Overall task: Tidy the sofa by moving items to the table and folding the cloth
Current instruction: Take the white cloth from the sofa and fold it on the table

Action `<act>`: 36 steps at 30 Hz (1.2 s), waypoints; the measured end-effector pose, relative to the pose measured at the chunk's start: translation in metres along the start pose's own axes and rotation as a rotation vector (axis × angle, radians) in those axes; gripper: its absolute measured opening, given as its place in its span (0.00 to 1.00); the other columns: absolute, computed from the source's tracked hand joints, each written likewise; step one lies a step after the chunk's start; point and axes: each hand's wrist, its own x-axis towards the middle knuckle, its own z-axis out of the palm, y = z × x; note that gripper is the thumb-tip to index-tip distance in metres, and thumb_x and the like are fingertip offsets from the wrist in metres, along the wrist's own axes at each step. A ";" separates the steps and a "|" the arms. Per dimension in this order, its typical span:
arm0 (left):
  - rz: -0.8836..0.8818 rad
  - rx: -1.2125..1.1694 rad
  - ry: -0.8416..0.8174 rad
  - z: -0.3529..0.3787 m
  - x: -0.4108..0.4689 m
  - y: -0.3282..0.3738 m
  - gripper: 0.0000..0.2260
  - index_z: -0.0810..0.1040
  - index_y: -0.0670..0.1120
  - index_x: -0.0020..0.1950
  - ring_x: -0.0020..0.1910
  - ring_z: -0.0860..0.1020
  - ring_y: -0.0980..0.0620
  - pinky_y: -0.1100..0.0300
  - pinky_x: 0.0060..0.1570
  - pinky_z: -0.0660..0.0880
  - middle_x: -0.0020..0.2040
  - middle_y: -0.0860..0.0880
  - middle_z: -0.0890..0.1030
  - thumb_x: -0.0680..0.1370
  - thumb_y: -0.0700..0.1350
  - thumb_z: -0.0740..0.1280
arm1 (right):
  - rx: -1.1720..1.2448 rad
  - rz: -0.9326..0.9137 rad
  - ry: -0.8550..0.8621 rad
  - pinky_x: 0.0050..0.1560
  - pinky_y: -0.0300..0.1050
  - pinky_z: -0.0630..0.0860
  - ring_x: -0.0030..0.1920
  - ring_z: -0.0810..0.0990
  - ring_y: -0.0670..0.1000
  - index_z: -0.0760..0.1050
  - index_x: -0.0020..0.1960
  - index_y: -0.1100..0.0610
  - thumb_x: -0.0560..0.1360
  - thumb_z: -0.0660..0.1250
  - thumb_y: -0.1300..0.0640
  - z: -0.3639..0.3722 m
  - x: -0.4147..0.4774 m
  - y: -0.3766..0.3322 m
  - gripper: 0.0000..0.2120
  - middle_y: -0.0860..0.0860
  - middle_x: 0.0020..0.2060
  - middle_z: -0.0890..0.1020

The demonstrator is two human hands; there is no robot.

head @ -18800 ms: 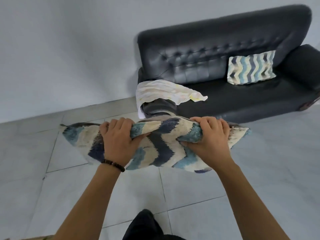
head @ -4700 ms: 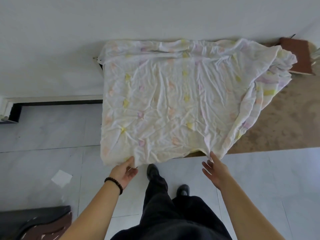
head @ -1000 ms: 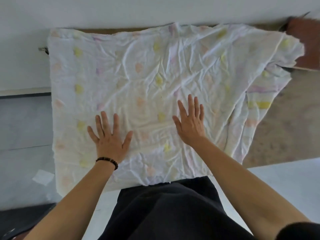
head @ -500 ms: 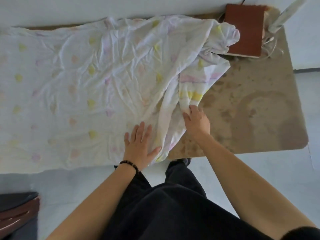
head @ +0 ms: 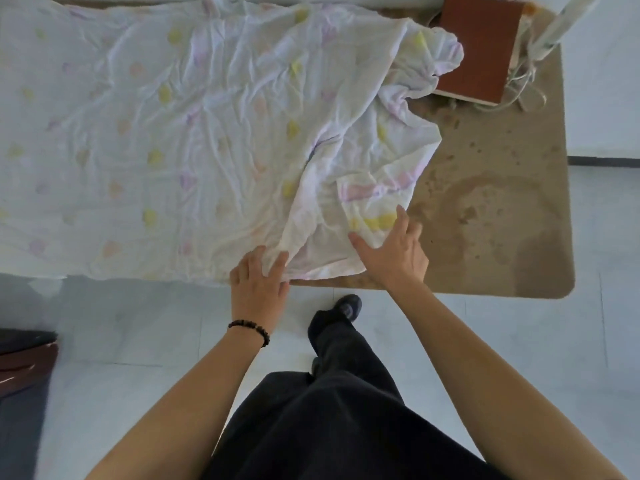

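Observation:
A white cloth [head: 180, 133] with pale yellow and pink spots lies spread over the left and middle of a brown table [head: 502, 209]. Its right side is bunched and folded over itself. My left hand [head: 259, 282] lies flat on the cloth's near edge at the table's front, fingers apart. Just to the right, my right hand [head: 394, 254] rests with fingers spread on a folded-over corner of the cloth. Neither hand is closed around the fabric.
A reddish-brown book [head: 479, 46] lies at the table's far right corner, beside white cords [head: 523, 88] and a white pole [head: 561, 22]. My dark-trousered legs and shoe [head: 346, 306] stand on the pale tiled floor. A dark sofa edge [head: 24, 355] shows at lower left.
Both hands have slid back toward the table's near edge. The bunched right side of the cloth is spread wider and flatter than half a second ago.

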 end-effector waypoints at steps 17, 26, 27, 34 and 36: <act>-0.004 -0.125 -0.093 0.003 -0.143 0.028 0.13 0.80 0.49 0.59 0.53 0.75 0.47 0.55 0.48 0.71 0.51 0.49 0.81 0.81 0.45 0.59 | 0.887 0.316 -0.041 0.37 0.49 0.83 0.42 0.85 0.56 0.73 0.60 0.60 0.77 0.60 0.57 0.013 -0.115 0.142 0.13 0.55 0.49 0.81; -0.002 0.079 -0.345 0.004 -0.164 0.058 0.17 0.72 0.54 0.68 0.59 0.71 0.48 0.55 0.57 0.70 0.59 0.50 0.75 0.81 0.46 0.54 | 0.429 -0.001 -0.027 0.48 0.57 0.82 0.44 0.82 0.55 0.66 0.71 0.48 0.76 0.59 0.54 -0.013 -0.129 0.174 0.23 0.51 0.46 0.81; -0.033 0.123 -0.422 0.005 -0.159 0.059 0.17 0.72 0.53 0.68 0.60 0.71 0.48 0.54 0.59 0.69 0.60 0.49 0.74 0.80 0.44 0.54 | 0.310 -0.023 -0.093 0.51 0.54 0.81 0.48 0.82 0.55 0.68 0.71 0.48 0.76 0.59 0.52 -0.016 -0.123 0.176 0.22 0.51 0.50 0.81; -0.165 -0.029 -0.293 0.012 -0.095 0.099 0.16 0.74 0.50 0.65 0.60 0.72 0.47 0.54 0.58 0.69 0.61 0.48 0.75 0.79 0.44 0.58 | 0.203 -0.106 -0.017 0.57 0.47 0.68 0.63 0.71 0.52 0.70 0.70 0.52 0.77 0.60 0.55 -0.055 -0.028 0.163 0.21 0.53 0.63 0.73; -0.168 -0.198 -0.101 0.011 -0.066 0.132 0.13 0.79 0.47 0.59 0.55 0.75 0.45 0.52 0.52 0.71 0.55 0.47 0.79 0.79 0.46 0.59 | 0.227 -0.132 -0.053 0.57 0.45 0.68 0.62 0.72 0.51 0.70 0.70 0.52 0.77 0.60 0.56 -0.070 0.014 0.154 0.21 0.52 0.63 0.73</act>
